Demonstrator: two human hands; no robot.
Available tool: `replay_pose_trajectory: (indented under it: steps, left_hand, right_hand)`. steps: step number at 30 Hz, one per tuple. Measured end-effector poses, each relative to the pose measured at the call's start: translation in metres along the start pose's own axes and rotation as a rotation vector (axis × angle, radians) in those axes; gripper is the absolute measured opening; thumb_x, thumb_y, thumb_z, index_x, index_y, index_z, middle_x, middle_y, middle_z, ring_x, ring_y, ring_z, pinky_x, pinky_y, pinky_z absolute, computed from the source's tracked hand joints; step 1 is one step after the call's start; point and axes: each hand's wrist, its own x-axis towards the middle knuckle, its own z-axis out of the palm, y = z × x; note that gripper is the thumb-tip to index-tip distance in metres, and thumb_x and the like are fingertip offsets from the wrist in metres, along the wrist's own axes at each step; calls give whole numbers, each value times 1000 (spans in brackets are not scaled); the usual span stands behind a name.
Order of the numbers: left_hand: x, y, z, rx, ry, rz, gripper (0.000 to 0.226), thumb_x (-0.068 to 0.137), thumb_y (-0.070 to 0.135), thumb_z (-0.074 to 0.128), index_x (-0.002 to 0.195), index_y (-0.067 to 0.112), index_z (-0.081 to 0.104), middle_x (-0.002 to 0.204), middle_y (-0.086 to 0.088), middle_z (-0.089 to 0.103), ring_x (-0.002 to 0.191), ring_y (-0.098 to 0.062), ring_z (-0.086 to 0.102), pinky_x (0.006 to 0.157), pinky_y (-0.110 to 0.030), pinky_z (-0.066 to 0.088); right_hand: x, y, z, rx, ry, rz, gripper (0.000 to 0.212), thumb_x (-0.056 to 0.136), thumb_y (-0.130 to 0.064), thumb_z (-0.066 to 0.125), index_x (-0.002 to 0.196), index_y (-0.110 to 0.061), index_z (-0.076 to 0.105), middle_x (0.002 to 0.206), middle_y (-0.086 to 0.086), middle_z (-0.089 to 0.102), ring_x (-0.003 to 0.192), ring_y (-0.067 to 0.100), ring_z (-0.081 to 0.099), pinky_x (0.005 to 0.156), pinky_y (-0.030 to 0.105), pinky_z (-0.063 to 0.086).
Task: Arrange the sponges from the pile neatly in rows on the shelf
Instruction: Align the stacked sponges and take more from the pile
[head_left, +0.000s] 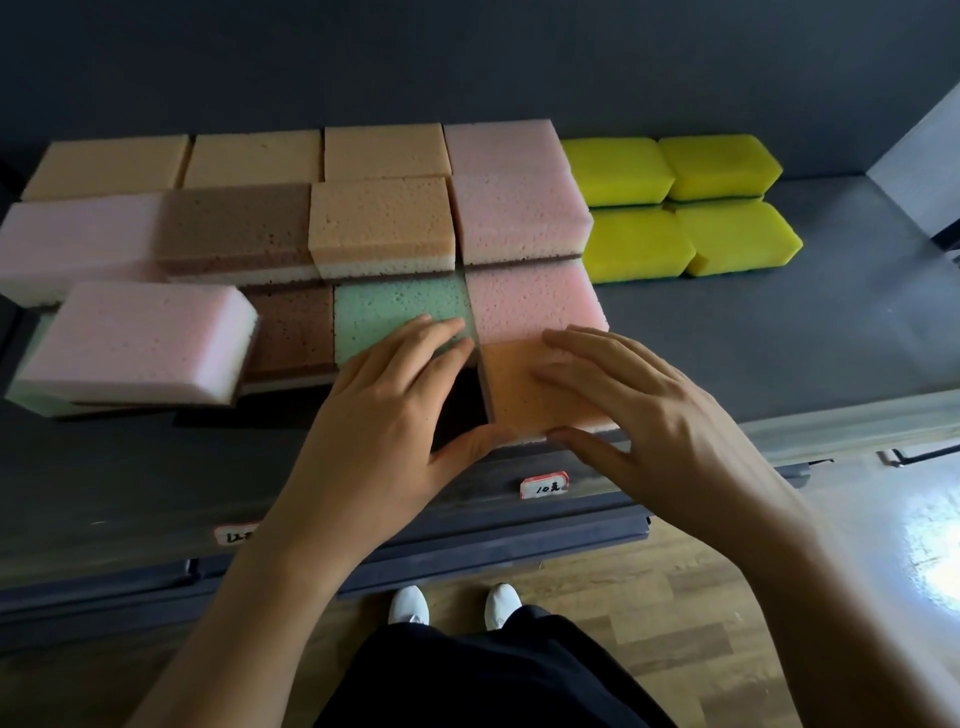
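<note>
An orange sponge (511, 395) lies at the front edge of the dark shelf (779, 322), in line behind it a pink sponge (535, 301). My right hand (649, 415) rests flat on the orange sponge's top, its thumb along the front edge. My left hand (384, 415) lays straight fingers on the green sponge (395, 312) beside it, thumb touching the orange sponge's front left corner. A dark gap (462, 400) shows between the two sponges. Rows of orange, pink and brown sponges fill the back left. A pink sponge (140, 343) lies askew on top at the left.
Several yellow sponges (675, 208) sit in a block at the back right, with bare shelf in front of them. A price tag (544, 484) hangs on the shelf's front rail. A wall panel stands at the far right. Below are a wooden floor and my white shoes.
</note>
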Motion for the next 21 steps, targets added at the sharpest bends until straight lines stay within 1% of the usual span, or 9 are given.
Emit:
replay_pose_trajectory:
  steps: [5, 8, 10, 12, 13, 16, 19, 21]
  left_hand:
    - [-1, 3, 1, -7, 7, -15, 75, 92, 64, 35, 140, 8, 47, 148, -3, 42, 141, -19, 34, 114, -36, 30]
    - [-1, 5, -4, -3, 11, -18, 75, 92, 65, 34, 139, 7, 49, 148, -4, 44, 139, -19, 38, 111, -37, 35]
    - [-3, 8, -11, 38, 43, -23, 70, 94, 60, 40, 137, 6, 51, 146, -6, 46, 136, -21, 43, 109, -37, 37]
    - [-7, 12, -22, 70, 94, -29, 59, 95, 50, 52, 135, 6, 53, 145, -8, 47, 133, -22, 46, 109, -38, 39]
    - [-11, 13, -27, 72, 120, -30, 56, 95, 46, 54, 135, 6, 54, 145, -7, 47, 133, -21, 46, 108, -38, 41]
    - [-28, 10, -43, 74, 174, -45, 53, 94, 43, 53, 134, 8, 54, 144, -6, 48, 132, -19, 46, 106, -39, 43]
    - [-49, -5, -59, 117, 229, -108, 53, 93, 41, 56, 134, 8, 55, 142, -6, 49, 132, -19, 46, 105, -39, 44]
    - [-61, -21, -70, 157, 267, -159, 51, 94, 38, 61, 134, 7, 55, 140, -6, 50, 131, -20, 47, 105, -40, 44]
  right_hand:
    - [0, 0, 0, -4, 5, -7, 50, 88, -37, 66, 134, -19, 58, 144, -3, 51, 134, 17, 46, 104, 42, 47]
    - [1, 0, -3, -7, -15, -17, 51, 89, -40, 65, 135, -20, 57, 145, -3, 49, 136, 17, 44, 105, 44, 45]
    - [4, -3, -8, 9, -18, -27, 51, 91, -47, 61, 134, -21, 57, 147, -3, 47, 138, 18, 40, 106, 46, 43]
    - [10, -8, -14, 20, 15, -37, 49, 92, -50, 57, 132, -22, 59, 148, -3, 46, 139, 18, 39, 106, 46, 43]
    - [15, -13, -16, 33, 36, -40, 47, 92, -49, 56, 131, -22, 60, 147, -4, 46, 137, 18, 40, 105, 46, 44]
    - [32, -31, -15, 81, 59, -71, 46, 93, -47, 54, 130, -22, 60, 144, -5, 48, 133, 16, 44, 102, 42, 45]
    - [53, -55, -4, 116, 58, -121, 43, 94, -48, 55, 129, -23, 60, 142, -6, 49, 133, 14, 44, 100, 41, 47]
    - [67, -71, 4, 124, 60, -159, 41, 94, -45, 58, 128, -22, 61, 141, -5, 51, 131, 14, 47, 101, 35, 46]
